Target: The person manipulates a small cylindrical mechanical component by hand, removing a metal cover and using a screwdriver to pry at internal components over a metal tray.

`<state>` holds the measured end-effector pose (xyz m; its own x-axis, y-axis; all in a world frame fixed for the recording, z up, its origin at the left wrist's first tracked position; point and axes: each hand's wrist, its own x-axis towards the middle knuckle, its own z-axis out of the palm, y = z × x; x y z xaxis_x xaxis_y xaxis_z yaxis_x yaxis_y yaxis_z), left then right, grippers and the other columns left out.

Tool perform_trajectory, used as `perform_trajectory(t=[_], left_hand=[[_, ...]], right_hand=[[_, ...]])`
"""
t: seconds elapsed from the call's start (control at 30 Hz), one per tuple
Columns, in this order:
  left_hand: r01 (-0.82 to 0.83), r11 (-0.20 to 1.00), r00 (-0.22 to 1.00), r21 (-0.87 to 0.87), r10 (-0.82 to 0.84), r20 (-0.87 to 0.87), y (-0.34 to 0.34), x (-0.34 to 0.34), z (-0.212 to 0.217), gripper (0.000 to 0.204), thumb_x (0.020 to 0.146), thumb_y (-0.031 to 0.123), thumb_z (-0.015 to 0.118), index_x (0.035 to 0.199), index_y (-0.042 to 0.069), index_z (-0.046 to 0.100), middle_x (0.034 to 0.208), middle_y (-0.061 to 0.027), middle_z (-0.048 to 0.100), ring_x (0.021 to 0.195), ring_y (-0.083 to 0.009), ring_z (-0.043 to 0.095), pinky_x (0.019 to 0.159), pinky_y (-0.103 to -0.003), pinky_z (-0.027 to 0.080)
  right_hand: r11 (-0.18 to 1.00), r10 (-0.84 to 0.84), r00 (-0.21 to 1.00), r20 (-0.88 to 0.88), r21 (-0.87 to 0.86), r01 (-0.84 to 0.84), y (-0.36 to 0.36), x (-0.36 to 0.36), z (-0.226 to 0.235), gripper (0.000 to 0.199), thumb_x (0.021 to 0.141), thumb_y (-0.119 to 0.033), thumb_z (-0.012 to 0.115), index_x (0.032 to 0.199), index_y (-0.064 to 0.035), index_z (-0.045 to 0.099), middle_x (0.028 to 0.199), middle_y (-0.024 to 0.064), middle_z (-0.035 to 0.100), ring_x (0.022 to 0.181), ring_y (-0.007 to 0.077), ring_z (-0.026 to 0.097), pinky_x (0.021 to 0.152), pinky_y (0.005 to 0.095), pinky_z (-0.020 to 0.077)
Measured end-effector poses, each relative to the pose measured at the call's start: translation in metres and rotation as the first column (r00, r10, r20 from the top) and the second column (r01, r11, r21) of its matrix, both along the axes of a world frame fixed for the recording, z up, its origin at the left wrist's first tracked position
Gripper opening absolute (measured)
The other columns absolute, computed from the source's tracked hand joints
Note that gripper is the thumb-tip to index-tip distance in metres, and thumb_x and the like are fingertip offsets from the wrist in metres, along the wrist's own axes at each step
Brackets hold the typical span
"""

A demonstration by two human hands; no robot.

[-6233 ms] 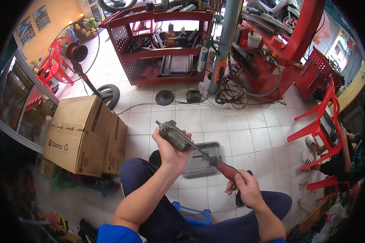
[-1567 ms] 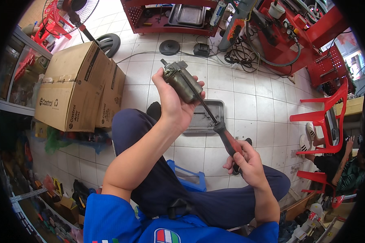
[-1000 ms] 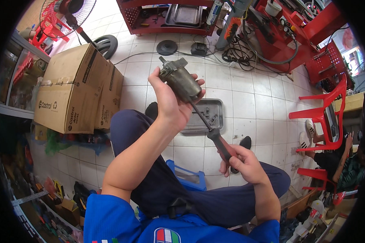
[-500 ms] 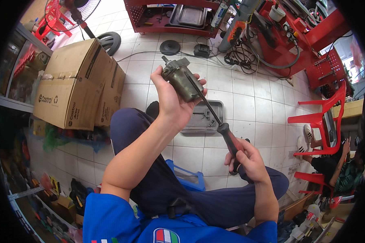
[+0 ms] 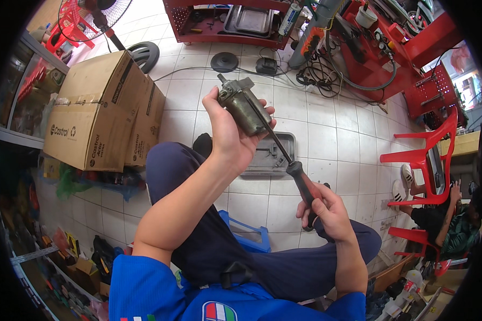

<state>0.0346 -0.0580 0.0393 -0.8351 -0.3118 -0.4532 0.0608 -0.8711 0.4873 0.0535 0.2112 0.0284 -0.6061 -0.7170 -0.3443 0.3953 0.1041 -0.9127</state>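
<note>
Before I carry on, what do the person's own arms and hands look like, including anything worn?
The left hand and right hand are bare: no gloves, rings or watch show. The forearms are uncovered too, below short, bright blue sleeves. No cables or markings show on the arms.

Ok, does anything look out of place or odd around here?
The black cables look untidy, lying tangled on the floor tiles by the red stand; the metal cylinder in the left grip looks grimy.

Bright light whitens the far floor (image 5: 151, 24), and straight edges bend toward dark corners.
</note>
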Motion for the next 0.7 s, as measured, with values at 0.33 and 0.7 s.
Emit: perform_trajectory(t=[0.33, 0.7], left_hand=[[-0.009, 1.0, 1.0, -0.011, 0.009, 0.005, 0.0014, -0.0021, 0.0005, 0.069, 0.095, 0.067, 0.028, 0.114, 0.005, 0.05, 0.102, -0.014, 0.059, 0.094, -0.0284, 0.063, 0.082, -0.044, 0.054], [0.002, 1.0, 1.0, -0.018, -0.002, 0.004, 0.0013, -0.0013, 0.0008, 0.07, 0.095, 0.068, 0.027, 0.115, 0.005, 0.05, 0.102, -0.014, 0.06, 0.094, -0.0283, 0.064, 0.082, -0.044, 0.054]], right_hand=[[1.0, 0.006, 1.0, -0.004, 0.013, -0.006, 0.0024, 0.0009, 0.0007, 0.054, 0.103, -0.03, 0.058, 0.142, 0.0053, 0.045, 0.09, 0.0143, 0.066, 0.073, 0.0182, 0.065, 0.068, 0.0306, 0.053], [1.0, -0.003, 1.0, -0.015, 0.01, 0.003, 0.0011, -0.0001, 0.0013, 0.053, 0.103, -0.029, 0.057, 0.142, 0.0058, 0.045, 0.09, 0.0142, 0.066, 0.072, 0.0179, 0.064, 0.068, 0.0302, 0.0529]])
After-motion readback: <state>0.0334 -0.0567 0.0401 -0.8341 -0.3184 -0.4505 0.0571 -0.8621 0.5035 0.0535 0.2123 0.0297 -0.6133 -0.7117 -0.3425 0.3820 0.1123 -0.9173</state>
